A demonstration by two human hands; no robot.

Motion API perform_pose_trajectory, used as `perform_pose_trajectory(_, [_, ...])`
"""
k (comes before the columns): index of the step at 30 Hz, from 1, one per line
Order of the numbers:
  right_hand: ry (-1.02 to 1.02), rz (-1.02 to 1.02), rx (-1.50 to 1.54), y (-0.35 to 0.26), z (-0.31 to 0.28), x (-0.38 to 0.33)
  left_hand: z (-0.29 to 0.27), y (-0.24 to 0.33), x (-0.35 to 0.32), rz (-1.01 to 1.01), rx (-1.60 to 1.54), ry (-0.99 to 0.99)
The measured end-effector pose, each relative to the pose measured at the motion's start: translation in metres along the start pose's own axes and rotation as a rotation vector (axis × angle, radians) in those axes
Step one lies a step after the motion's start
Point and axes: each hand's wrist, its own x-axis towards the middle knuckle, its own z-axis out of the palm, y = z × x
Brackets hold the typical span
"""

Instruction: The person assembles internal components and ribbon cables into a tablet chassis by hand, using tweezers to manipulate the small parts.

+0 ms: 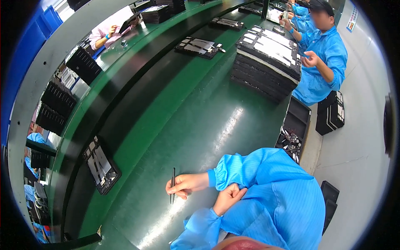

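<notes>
We see the person's arms crossed low in the frame. One hand point(185, 184), which looks to be the right reaching leftward, pinches thin dark tweezers point(172, 185) upright over the green table point(196, 121). The other hand point(228, 196) is clenched against a blue sleeve point(254, 166). A dark tray point(101, 165) lies at left, a tray stack point(266, 68) at upper right.

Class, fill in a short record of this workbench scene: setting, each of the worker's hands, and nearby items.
Setting: green bench
Right hand: crossed over to the left, grips a thin dark tool
Left hand: curled against the blue sleeve
Nearby: parts tray on the belt; tray stack
Others: co-worker at far right
</notes>
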Motion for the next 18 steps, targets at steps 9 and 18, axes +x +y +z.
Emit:
perform_pose_trajectory(9, [0.023,0.002,0.028,0.0020,-0.0029,0.0002,0.0015,0.0002,0.0005,0.000,0.009,0.015])
perform_pose_trajectory(18, [0.031,0.014,0.005,0.0047,-0.0031,0.0024,-0.0027,-0.0058,-0.0019,-0.018,0.004,0.005])
